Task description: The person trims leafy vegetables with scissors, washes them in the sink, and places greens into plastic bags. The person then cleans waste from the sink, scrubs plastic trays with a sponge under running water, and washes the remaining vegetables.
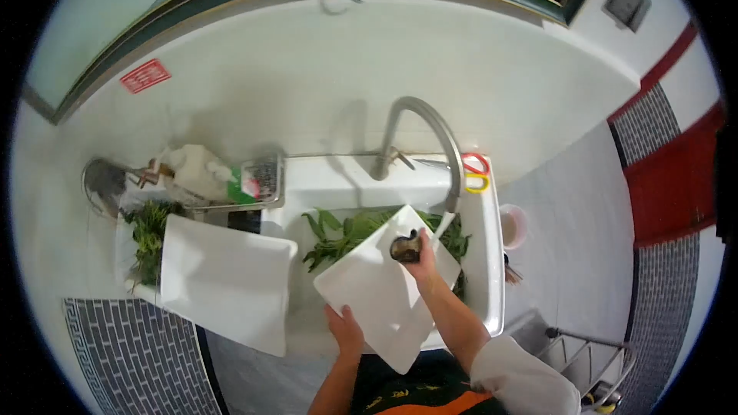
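A white square plate point(377, 292) is tilted over the sink, with my left hand point(346, 330) gripping its lower left edge. My right hand point(420, 257) is closed around a small dark scourer point(406, 247) with a brownish sheen, held over the plate's upper part. Water runs from the curved faucet point(427, 111) just beside my right hand. Green leafy vegetables point(327, 234) lie in the white sink point(496, 277) behind the plate, which covers part of them.
A second white square plate point(227, 280) rests left of the sink, beside leafy greens point(148, 234). A wire rack point(265, 180) and a pale jug point(201, 173) stand behind. Red and yellow scissors point(477, 173) lie at the sink's back right corner. A pinkish tub point(513, 227) is at right.
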A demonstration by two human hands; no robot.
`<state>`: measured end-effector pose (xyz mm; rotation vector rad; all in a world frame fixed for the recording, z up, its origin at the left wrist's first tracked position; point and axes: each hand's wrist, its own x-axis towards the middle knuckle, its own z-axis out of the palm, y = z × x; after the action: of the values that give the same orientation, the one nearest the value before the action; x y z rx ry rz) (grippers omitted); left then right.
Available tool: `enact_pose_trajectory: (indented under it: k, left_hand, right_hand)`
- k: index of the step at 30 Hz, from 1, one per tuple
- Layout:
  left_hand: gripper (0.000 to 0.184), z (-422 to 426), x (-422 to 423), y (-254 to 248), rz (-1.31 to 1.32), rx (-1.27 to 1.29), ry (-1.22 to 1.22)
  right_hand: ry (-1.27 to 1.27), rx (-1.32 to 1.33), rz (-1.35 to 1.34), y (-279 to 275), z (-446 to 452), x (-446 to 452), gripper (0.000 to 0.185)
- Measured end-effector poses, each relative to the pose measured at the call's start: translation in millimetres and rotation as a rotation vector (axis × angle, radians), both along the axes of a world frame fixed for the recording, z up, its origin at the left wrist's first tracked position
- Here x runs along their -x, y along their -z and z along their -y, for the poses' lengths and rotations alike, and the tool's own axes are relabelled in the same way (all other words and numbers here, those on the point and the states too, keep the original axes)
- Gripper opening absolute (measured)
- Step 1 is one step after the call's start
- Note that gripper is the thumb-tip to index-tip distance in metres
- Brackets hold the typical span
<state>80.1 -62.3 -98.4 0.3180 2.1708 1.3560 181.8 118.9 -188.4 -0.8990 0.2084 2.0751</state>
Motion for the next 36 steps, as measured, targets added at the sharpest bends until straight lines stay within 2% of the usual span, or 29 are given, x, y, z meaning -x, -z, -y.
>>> enact_pose_trajectory:
  k: [2,4,5,6,8,10,13,14,16,17,19,20,22,23,24,26,28,29,31,32,33,34,35,36]
  left_hand:
    - [0.036,2,1,10,-0.028,-0.006,0.014]
    - [0.037,4,4,11,-0.053,-0.006,0.037]
    - [0.036,5,6,10,-0.029,0.005,0.093]
    - [0.036,6,8,7,-0.003,0.017,0.153]
    - [0.034,8,13,0,-0.075,0.006,0.21]
    - [0.035,10,15,3,0.03,0.086,0.275]
    - [0.041,8,21,7,0.111,0.107,0.296]
    - [0.041,8,21,5,0.11,0.104,0.297]
    - [0.045,7,18,0,0.1,-0.02,0.26]
    - [0.045,12,17,3,0.118,-0.011,0.272]
    - [0.045,18,11,16,0.204,-0.033,0.172]
    - [0.045,24,11,8,0.233,-0.019,0.21]
    - [0.046,29,22,-13,0.605,-0.169,0.014]
    - [0.046,39,23,-20,0.624,-0.154,0.049]
    - [0.049,44,26,-26,0.712,-0.185,-0.016]
    - [0.052,51,27,-26,0.803,-0.202,-0.061]
    - [0.057,60,23,-21,0.917,-0.152,-0.202]
    - [0.056,64,21,-24,0.933,-0.131,-0.162]
    - [0.054,75,14,-6,0.904,-0.172,-0.153]
    - [0.053,79,11,-1,0.876,-0.22,-0.169]
    - [0.053,79,9,-2,0.867,-0.221,-0.16]
    - [0.058,79,7,-5,0.75,-0.274,-0.138]
    - [0.064,80,5,-9,0.628,-0.324,-0.12]
    - [0.064,79,4,-19,0.611,-0.328,-0.122]
  right_hand:
    - [-0.092,0.044,0.121,-3,-3,3,0.024]
    - [-0.108,-0.073,0.407,-20,-1,17,0.022]
    - [-0.123,-0.202,0.561,-26,-5,26,0.014]
    - [-0.135,-0.212,0.558,-43,-9,37,0.014]
    - [-0.27,-0.723,0.889,-95,-20,68,0.013]
    - [-0.279,-0.871,1.012,-121,-37,114,0.017]
    - [-0.348,-1.118,0.92,-167,-49,202,0.033]
    - [-0.524,-1.253,0.771,-178,-55,224,0.038]
    - [-0.372,-1.66,1.162,-185,-57,266,0.041]
    - [-0.384,-1.643,1.181,-187,-54,260,0.041]
    - [-0.499,-1.85,1.106,-229,-39,226,0.039]
    - [-0.509,-1.812,1.153,-236,-31,200,0.039]
    - [-0.655,-1.958,1.107,-240,-8,135,0.036]
    - [-0.81,-1.888,1.173,-237,3,96,0.035]
    - [-0.951,-1.822,1.229,-235,10,57,0.034]
    - [-0.979,-1.72,1.466,-222,22,-16,0.032]
    - [-0.797,-1.433,1.73,-214,38,-73,0.039]
    - [-0.786,-1.411,1.74,-202,50,-90,0.039]
    - [-0.638,-0.903,1.817,-159,70,-123,0.054]
    - [-0.709,-0.673,1.382,-151,76,-124,0.063]
    - [-0.735,-0.364,1.045,-144,83,-124,0.071]
    - [-0.715,-0.199,0.802,-129,92,-121,0.07]
    - [-0.741,-0.2,0.64,-116,100,-115,0.066]
    - [-0.649,-0.188,0.45,-89,109,-108,0.057]
